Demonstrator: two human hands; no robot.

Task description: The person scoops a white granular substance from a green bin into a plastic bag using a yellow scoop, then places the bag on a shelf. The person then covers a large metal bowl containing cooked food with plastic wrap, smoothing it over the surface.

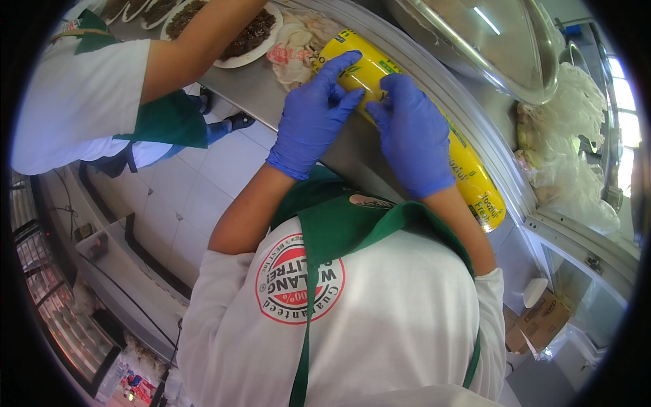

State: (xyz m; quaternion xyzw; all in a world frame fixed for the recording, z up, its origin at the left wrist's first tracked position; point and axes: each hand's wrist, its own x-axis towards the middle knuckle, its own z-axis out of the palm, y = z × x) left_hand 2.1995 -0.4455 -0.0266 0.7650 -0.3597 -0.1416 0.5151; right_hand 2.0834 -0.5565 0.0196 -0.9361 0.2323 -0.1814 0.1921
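Observation:
A long yellow printed roll (468, 173), which looks like cling wrap, lies slantwise along the metal counter in front of me. My left hand (313, 115), in a blue glove, rests on its far left part with the index finger and thumb bent against the surface. Close beside it, my right hand (415, 132), also blue-gloved, has its thumb and fingers drawn in at the middle of the roll. Whether a film edge is pinched between those fingertips is too small to make out.
A crumpled plastic bag (291, 51) and a white plate of dark food (254, 41) sit at the far left. Another person's arm (196, 51) reaches over there. A large metal basin (485, 41) stands behind the roll, with plastic bags (566, 149) to the right.

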